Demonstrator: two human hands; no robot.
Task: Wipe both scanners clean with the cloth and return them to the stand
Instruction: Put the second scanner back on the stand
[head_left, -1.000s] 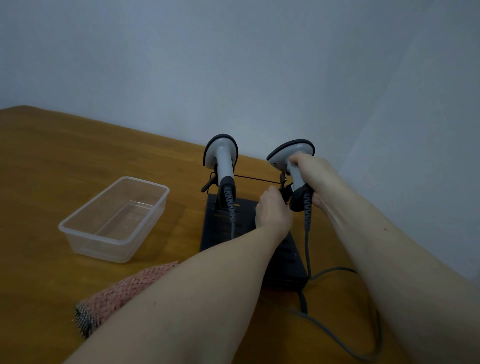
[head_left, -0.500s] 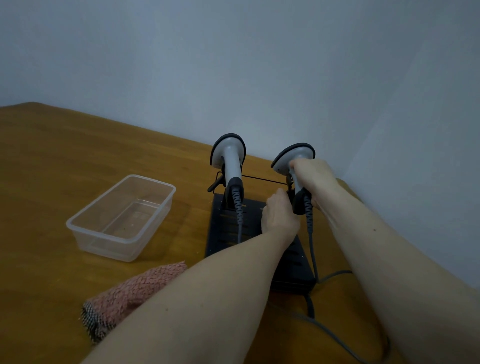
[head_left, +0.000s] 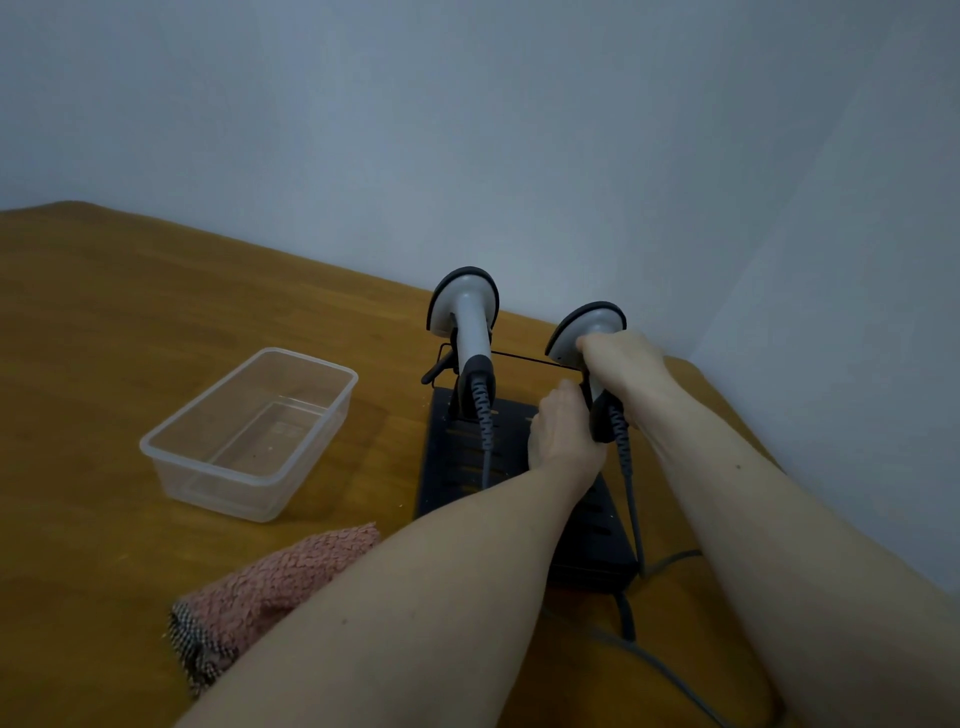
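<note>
The right hand (head_left: 621, 364) is gripping the neck of the right barcode scanner (head_left: 584, 332), fingers curled round it, seating it on the black stand (head_left: 457, 457). The left hand (head_left: 558, 431) is resting by its handle; whether it pinches anything is unclear. Left of this hand, the other barcode scanner (head_left: 467, 312) is standing upright. The pink cloth (head_left: 275, 582) is lying on the tabletop (head_left: 104, 338) under the left forearm.
</note>
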